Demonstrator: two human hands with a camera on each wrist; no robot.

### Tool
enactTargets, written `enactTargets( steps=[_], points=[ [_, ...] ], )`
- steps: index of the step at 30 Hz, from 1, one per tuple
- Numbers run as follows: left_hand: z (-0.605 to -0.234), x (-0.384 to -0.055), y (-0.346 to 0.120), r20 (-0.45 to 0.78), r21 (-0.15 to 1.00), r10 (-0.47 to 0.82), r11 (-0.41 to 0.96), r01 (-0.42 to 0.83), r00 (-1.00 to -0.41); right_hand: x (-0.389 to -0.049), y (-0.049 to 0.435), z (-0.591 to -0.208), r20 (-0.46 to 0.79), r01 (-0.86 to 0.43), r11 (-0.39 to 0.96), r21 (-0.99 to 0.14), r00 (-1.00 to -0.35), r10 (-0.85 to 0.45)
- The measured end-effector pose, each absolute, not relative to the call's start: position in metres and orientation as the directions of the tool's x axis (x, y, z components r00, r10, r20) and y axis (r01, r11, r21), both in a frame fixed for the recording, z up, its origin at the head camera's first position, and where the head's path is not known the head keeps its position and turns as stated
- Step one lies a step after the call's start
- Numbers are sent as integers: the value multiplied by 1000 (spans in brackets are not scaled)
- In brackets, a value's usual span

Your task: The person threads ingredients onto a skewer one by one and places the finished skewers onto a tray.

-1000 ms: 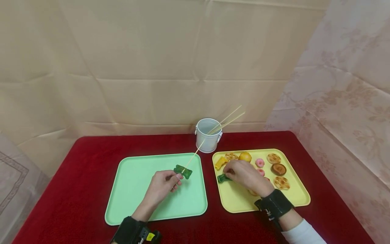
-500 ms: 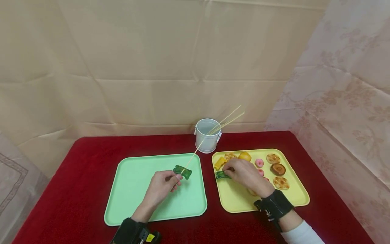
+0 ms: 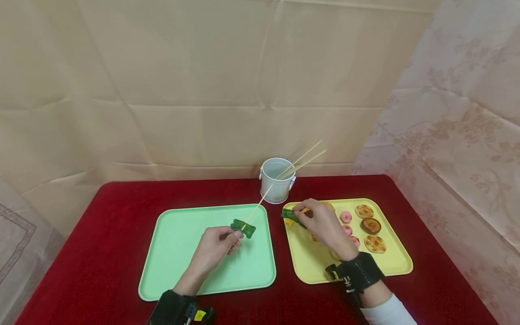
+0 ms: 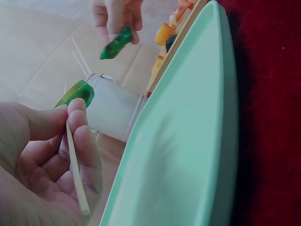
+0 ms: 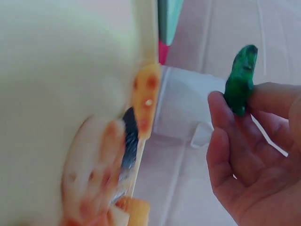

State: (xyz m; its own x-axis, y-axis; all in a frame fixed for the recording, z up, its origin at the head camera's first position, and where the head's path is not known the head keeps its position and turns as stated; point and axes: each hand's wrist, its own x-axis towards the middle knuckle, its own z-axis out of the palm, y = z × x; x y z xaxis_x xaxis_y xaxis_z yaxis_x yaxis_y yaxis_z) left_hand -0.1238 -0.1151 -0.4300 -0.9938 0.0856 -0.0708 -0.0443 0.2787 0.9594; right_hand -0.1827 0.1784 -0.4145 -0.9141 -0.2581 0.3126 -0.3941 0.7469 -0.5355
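My left hand (image 3: 217, 246) pinches a thin bamboo skewer (image 4: 76, 172) between thumb and fingers, over the mint-green tray (image 3: 174, 253). Threaded on that skewer, just beyond the fingertips, is a green pepper piece (image 3: 248, 231). The skewer's blunt end sticks out under the palm in the left wrist view. My right hand (image 3: 322, 223) pinches a second green pepper piece (image 5: 241, 82) between thumb and fingers, raised over the back left corner of the yellow tray (image 3: 310, 268). This second piece has no skewer through it. The right hand hides part of the food lying behind it.
Behind the trays stands a white metal bucket (image 3: 276, 192) with several skewers leaning in it. On the yellow tray lie a brown mushroom cap (image 3: 371, 225), pink rings (image 3: 345, 217), browned round slices (image 3: 375, 244) and yellow pieces. A red cloth (image 3: 122, 203) covers the table.
My right hand has lifted the second green pepper piece off the yellow tray and moved it up, toward the tray's back left corner. The left hand stays nearly still with the skewer.
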Motion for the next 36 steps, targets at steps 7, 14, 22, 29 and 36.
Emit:
enactTargets(
  steps=[7,14,22,29,36],
  points=[
    [-434,-122,-117,-84,955,97,293,-52,-992,-186,169,-409,259,-283,661,-695,-956,-138],
    [-436,-123,-117,-66,958,137,287,-24,-988,-189,167,-409,254,-233,616,-752,-966,-55],
    [-433,-122,-119,-80,962,176,272,-29,-981,-188,168,-415,203,-149,539,-829,-978,41],
    [-429,-124,-127,-85,949,258,316,1,-962,-191,167,-417,163,-125,444,-887,-985,49],
    [-431,-125,-133,-87,948,338,318,27,-937,-191,166,-417,155,-131,407,-904,-988,25]
  ],
)
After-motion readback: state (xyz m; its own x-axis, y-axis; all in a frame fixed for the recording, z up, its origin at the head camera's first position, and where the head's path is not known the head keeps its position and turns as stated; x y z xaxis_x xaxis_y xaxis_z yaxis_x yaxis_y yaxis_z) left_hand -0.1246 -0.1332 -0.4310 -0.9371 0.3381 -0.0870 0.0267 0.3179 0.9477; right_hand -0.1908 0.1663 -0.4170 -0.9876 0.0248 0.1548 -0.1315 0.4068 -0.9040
